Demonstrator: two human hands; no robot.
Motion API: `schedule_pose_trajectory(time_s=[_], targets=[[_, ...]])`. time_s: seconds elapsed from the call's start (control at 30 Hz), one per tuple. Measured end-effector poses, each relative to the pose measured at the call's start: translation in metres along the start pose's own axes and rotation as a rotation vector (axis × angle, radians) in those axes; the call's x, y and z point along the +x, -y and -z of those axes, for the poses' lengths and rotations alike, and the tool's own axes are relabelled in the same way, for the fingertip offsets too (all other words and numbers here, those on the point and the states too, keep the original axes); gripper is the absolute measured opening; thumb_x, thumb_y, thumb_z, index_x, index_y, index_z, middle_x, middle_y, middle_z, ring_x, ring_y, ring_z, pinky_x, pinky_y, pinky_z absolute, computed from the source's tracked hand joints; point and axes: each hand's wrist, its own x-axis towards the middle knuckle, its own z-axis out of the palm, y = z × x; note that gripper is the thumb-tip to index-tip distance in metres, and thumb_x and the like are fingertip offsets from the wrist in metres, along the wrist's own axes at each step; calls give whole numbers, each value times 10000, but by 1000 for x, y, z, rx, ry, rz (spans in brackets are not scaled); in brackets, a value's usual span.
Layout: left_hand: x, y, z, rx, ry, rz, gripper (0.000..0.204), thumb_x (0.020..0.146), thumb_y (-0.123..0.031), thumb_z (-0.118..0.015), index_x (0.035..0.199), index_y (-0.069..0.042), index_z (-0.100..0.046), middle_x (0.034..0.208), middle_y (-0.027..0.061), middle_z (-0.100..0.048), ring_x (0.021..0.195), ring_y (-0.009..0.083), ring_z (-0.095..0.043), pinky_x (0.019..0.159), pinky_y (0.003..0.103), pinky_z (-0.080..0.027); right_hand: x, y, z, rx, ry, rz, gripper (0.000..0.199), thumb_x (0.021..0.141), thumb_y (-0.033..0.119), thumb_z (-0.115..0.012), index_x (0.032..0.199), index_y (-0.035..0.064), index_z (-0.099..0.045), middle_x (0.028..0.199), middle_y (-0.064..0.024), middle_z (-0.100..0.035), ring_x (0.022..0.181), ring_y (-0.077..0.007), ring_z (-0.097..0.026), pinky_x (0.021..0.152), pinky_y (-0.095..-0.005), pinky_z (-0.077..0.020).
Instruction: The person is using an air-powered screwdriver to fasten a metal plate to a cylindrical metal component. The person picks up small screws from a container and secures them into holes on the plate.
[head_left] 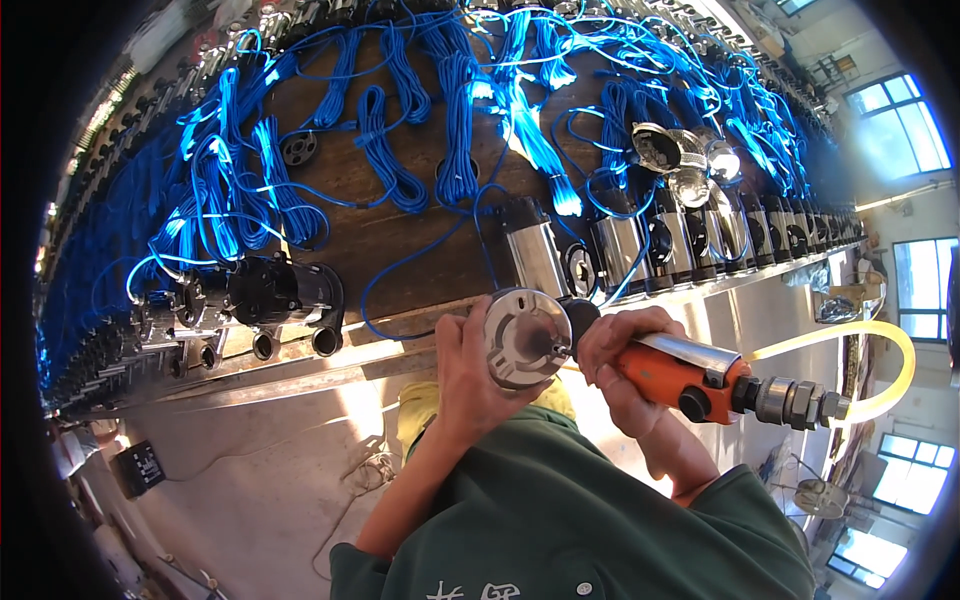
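Head view: both hands on a motor at the bench edge.
Left hand point(470, 375) wraps the round motor point(524, 337); right hand point(620, 365) grips an orange air tool point(690, 375), its tip hidden behind the motor. Yellow hose point(885, 350) runs off right. Beyond: steel cylinders point(690, 240), blue cables point(460, 120), far ones blurred.

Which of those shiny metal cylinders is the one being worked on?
The silver cylinder with the round grey end cap, gripped by the left hand. The right hand presses an orange air tool against it; the others stand untouched along the bench edge.
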Motion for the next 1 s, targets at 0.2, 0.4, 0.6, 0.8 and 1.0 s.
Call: schedule_pose_trajectory(time_s=[0.2, 0.4, 0.6, 0.8, 1.0], targets=[[0, 4, -2, -16, -12, 1, 1016, 498, -228, -907, 1331, 10, -376, 1088, 179, -444, 993, 333, -506, 846, 405, -471, 2, 1, -1, 26, 12, -9, 226, 742, -10, -545, 943, 13, -444, 672, -73, -499, 572, -151, -518, 548, -271, -436], [1, 4, -3, 10, -17, -36, 1022, 501, -253, -907, 1329, 20, -373, 1085, 181, -456, 974, 330, -513, 831, 399, -475, 1, -5, -1, 30, -1, 14, 238, 719, -23, -537, 940, -5, -448, 670, -73, -494, 573, -158, -531, 532, -266, -438], [-1, 5, -4, 15, -45, -44, 1019, 509, -297, -913, 1321, 27, -389, 1076, 181, -455, 977, 316, -515, 838, 394, -472, 2, -7, -4, -10, -3, 36, 265, 716, -25, -529, 971, -23, -455, 684, -74, -502, 578, -148, -539, 521, -265, -442], [-20, 18, 23, -770, -104, 569, 641, 733, -63, -739, 1282, 22, -417, 1000, 94, -501, 879, 212, -522, 772, 330, -478, 6, -1, -6, 127, -123, -20, 319, 744, 23, -559, 1044, -2, -450, 686, -61, -514, 572, -125, -505, 561, -277, -444], [-15, 30, 59, -1378, -470, 883, 240, 953, -33, -442, 1171, 30, -521, 946, 114, -639, 803, 175, -625, 724, 275, -539, 21, 9, -16, 508, -243, 34, 321, 753, -6, -533, 1057, -9, -431, 675, -81, -517, 583, -153, -504, 598, -309, -451]])
